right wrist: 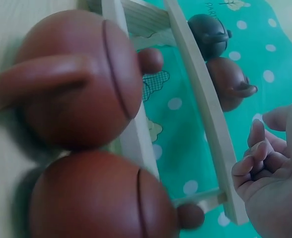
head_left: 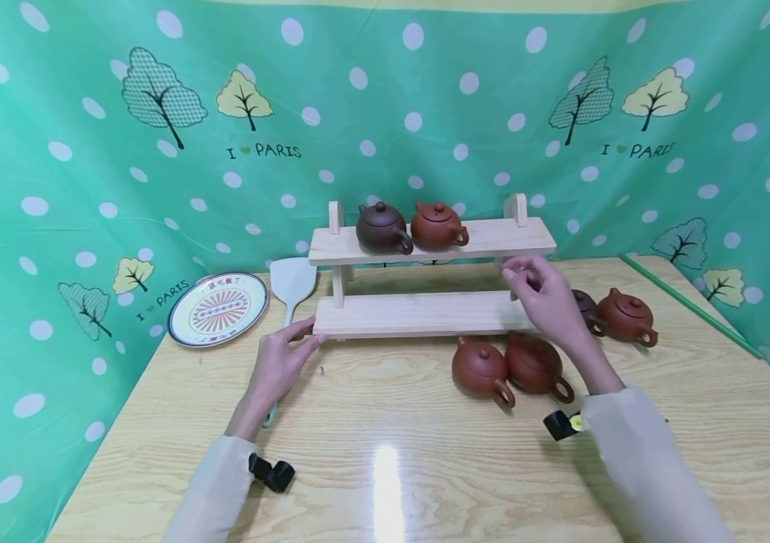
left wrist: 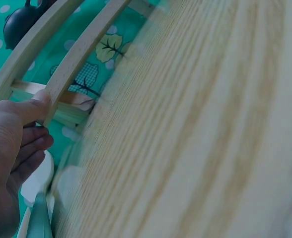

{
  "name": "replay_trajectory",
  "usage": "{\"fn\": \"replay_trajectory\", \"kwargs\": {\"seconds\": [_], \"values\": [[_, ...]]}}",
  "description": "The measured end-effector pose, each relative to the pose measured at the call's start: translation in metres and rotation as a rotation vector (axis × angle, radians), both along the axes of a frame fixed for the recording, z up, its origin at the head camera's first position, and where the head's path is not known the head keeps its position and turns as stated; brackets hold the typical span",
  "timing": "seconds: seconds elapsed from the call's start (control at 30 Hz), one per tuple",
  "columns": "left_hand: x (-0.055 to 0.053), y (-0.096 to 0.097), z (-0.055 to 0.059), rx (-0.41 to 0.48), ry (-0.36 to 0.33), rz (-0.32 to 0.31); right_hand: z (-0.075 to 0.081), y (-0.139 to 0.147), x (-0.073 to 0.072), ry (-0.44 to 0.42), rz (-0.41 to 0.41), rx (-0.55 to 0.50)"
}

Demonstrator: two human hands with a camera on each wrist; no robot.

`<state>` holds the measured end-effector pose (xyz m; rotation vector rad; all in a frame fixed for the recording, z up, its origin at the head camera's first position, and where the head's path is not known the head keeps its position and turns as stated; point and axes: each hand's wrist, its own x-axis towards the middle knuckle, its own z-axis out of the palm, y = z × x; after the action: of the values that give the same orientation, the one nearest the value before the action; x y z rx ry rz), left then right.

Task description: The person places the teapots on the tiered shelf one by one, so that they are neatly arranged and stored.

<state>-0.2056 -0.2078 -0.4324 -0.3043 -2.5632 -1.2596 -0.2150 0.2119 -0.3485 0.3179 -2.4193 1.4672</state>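
Observation:
A two-tier wooden shelf (head_left: 418,313) stands on the table, its lower board bare. My left hand (head_left: 284,356) grips the left end of that lower board. In the left wrist view, the thumb of the left hand (left wrist: 9,144) lies on the board, with fingers curled below. My right hand (head_left: 547,298) is at the shelf's right end, fingers loosely bent, holding nothing in the right wrist view. A dark teapot (head_left: 382,228) and a reddish-brown teapot (head_left: 437,226) sit side by side on the upper board.
Two reddish-brown teapots, a left one (head_left: 481,369) and a right one (head_left: 534,363), stand before the shelf. Beyond my right hand are a dark teapot (head_left: 584,308) and another reddish one (head_left: 627,315). A plate (head_left: 218,309), a pale spatula (head_left: 292,279) and a green stick (head_left: 690,304) lie around.

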Motion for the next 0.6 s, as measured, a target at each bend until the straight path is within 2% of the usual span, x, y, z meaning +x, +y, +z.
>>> {"fn": "replay_trajectory", "kwargs": {"seconds": [0.27,0.6], "values": [[0.000,0.001,-0.001,-0.001,0.010,0.001,-0.017,0.021,0.023,0.039,-0.029,0.043],[-0.001,0.000,-0.002,-0.009,0.017,0.000,-0.035,0.044,0.051,0.008,-0.058,0.075]]}}
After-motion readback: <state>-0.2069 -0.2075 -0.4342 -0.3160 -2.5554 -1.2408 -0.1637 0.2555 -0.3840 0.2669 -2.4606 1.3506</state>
